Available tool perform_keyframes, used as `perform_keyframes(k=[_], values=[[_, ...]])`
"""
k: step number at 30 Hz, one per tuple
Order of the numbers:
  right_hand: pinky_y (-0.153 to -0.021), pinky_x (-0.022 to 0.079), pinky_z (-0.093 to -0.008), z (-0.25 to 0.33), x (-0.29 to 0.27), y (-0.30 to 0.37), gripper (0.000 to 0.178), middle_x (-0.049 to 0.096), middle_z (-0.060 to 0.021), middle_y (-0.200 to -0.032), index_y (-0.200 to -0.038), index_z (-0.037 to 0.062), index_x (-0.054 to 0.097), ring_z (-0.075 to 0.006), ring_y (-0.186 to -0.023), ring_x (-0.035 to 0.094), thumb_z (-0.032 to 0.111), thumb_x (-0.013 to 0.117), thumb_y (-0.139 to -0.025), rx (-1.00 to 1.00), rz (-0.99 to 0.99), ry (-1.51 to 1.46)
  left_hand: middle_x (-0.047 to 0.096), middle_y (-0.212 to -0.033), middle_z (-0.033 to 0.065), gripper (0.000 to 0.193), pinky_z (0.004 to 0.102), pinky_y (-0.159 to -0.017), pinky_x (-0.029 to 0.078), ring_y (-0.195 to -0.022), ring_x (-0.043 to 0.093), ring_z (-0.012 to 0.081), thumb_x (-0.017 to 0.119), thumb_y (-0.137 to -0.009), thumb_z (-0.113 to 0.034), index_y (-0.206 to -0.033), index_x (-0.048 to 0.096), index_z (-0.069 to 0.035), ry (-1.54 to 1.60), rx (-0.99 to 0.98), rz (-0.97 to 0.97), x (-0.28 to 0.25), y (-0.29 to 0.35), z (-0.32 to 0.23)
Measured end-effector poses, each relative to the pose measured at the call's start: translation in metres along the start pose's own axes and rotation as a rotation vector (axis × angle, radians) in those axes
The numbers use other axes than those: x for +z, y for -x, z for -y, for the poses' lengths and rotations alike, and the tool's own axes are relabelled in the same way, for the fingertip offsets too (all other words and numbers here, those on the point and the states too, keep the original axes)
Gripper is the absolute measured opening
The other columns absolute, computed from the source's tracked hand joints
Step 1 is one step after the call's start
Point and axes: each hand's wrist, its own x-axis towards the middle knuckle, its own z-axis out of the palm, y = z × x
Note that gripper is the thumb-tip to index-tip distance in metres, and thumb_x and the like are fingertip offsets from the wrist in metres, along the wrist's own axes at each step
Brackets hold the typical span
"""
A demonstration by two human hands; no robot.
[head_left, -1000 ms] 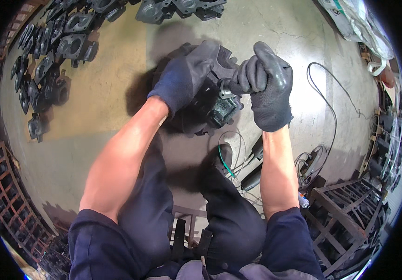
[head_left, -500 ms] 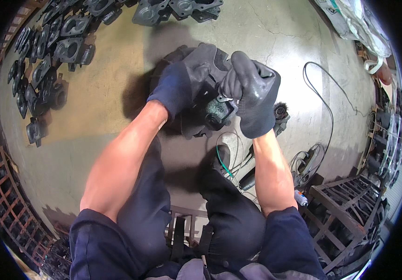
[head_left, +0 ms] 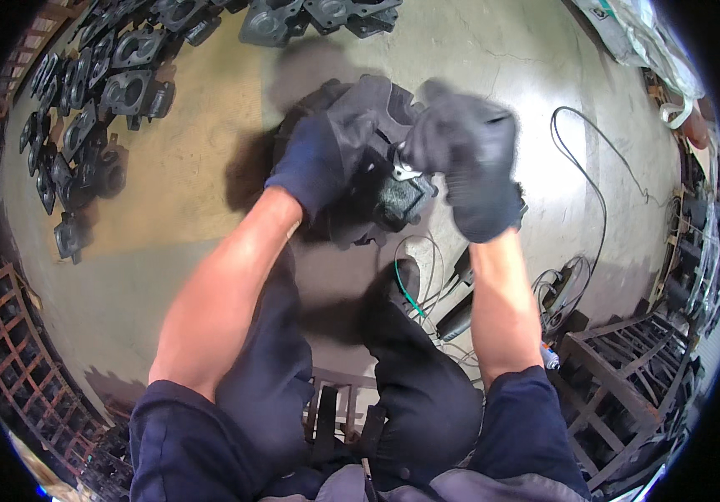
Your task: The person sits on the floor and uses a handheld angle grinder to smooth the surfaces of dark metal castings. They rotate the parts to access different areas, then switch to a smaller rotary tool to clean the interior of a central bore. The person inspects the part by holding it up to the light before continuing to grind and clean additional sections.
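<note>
A dark cast metal part (head_left: 402, 201) stands in front of me on a dark, rounded support that my hands partly hide. My left hand (head_left: 335, 146), in a dark work glove, is closed over the part's upper left side. On its right side, my right hand (head_left: 470, 151) is curled into a fist, its glove blurred by motion. A small silvery metal piece (head_left: 407, 167) shows beside the right fingers, against the casting. Whatever lies inside that fist is hidden.
Several dark flanged castings (head_left: 130, 90) lie on the floor at the far left, with others (head_left: 272, 21) at the back. A black cable (head_left: 601, 180) loops over the floor at right. Metal racks (head_left: 607, 393) stand near right, and a rusty grid (head_left: 21, 335) near left.
My right hand has shifted right and uncovered more of the silvery piece. The left hand keeps its place on the casting. The whole view has moved slightly.
</note>
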Motion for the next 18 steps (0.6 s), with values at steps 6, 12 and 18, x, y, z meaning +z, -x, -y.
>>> perform_keyframes(k=[6,12,18], values=[[-0.053,0.049,-0.0353,0.084,-0.052,-0.017,0.051,0.031,0.0006,-0.053,-0.056,0.0147,0.035,-0.0183,-0.052,0.043,0.033,0.043,-0.104,-0.192,-0.099,-0.158,0.072,-0.105,0.0216,0.028,0.0345,-0.089,0.051,-0.104,0.069,0.0287,0.056,-0.1,-0.017,-0.111,0.07,0.004,-0.084,0.096,-0.004,-0.009,-0.004,0.001],[-0.048,0.047,-0.0333,-0.077,-0.114,0.088,0.029,0.052,-0.0052,-0.054,-0.086,-0.0011,0.069,-0.0169,-0.044,0.053,0.024,0.06,-0.097,0.552,-0.579,0.26,0.072,-0.105,0.0224,0.031,0.0348,-0.083,0.052,-0.098,0.07,0.032,0.059,-0.099,-0.021,-0.114,0.069,0.004,0.269,-0.292,0.048,-0.008,-0.001,-0.024],[-0.052,0.046,-0.0429,-0.246,-0.146,0.197,0.038,0.054,-0.0136,-0.05,-0.063,0.0036,0.06,-0.0311,-0.047,0.059,0.029,0.06,-0.091,0.765,-0.661,0.484,0.071,-0.105,0.0206,0.026,0.0356,-0.081,0.053,-0.093,0.069,0.0311,0.054,-0.101,-0.016,-0.117,0.067,0.0,0.168,-0.376,0.08,0.0,-0.003,-0.026]])
